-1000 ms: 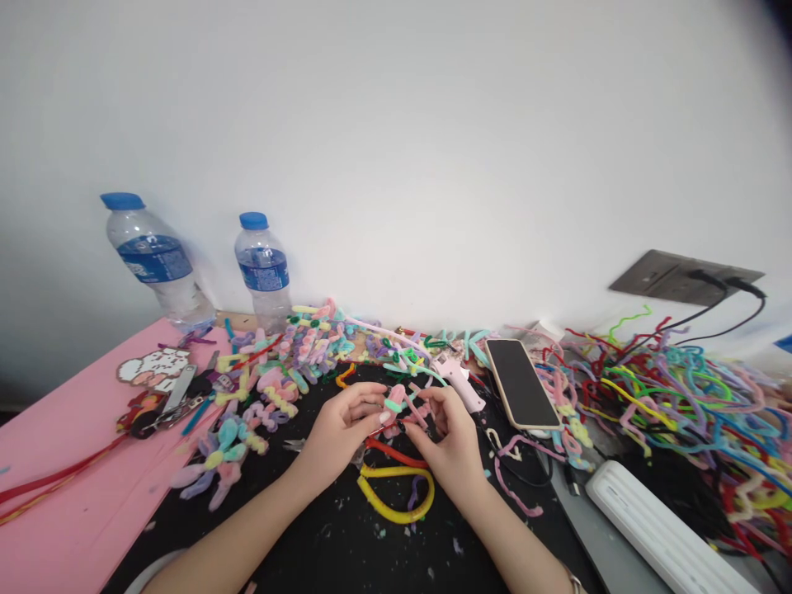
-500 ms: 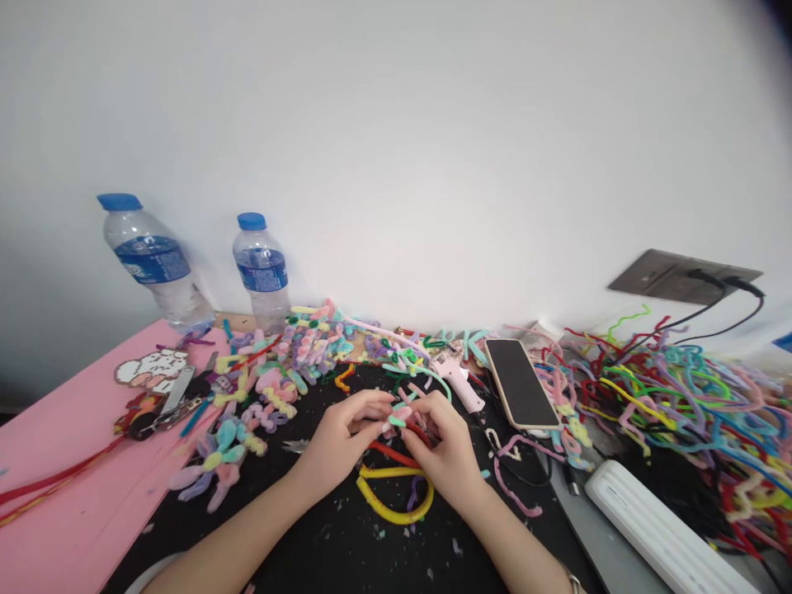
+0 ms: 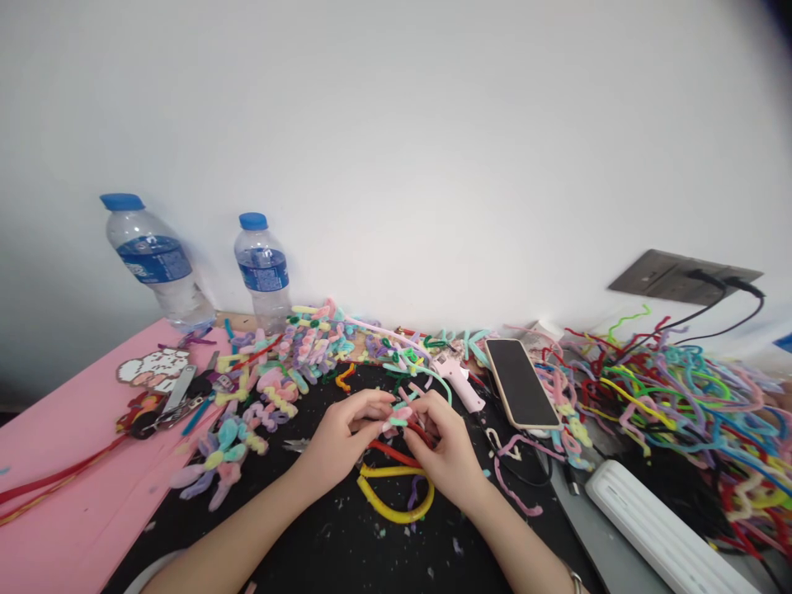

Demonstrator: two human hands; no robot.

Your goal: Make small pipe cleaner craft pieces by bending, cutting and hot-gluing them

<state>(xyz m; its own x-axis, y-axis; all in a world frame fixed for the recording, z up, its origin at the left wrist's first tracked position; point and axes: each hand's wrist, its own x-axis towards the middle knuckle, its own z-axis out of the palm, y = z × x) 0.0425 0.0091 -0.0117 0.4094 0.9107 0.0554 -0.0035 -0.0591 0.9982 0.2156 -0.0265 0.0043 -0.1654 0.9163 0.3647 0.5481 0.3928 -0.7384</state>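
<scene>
Between my fingertips is a small pink and mint-green pipe-cleaner piece [image 3: 399, 417]. My left hand [image 3: 344, 436] pinches it from the left, thumb and fingers closed. My right hand [image 3: 440, 441] grips its other side, and the fingers partly hide it. Just under my hands, a yellow pipe cleaner [image 3: 396, 515] lies in a loop on the black work surface, with a red one [image 3: 391, 450] above it. Beside my left hand the metal tips of a tool [image 3: 295, 445] poke out. A pink glue gun [image 3: 459, 384] lies beyond my right hand.
A phone [image 3: 523, 384] rests right of the glue gun. Heaped pipe cleaners [image 3: 686, 388] and a white power strip [image 3: 665, 524] fill the right side. Pipe-cleaner flowers [image 3: 226, 450] lie at left near keys [image 3: 182, 406]. Two water bottles [image 3: 263, 268] stand by the wall.
My hands stay in nearly the same place, still pinching the pink and mint-green piece. It has turned slightly between my fingertips.
</scene>
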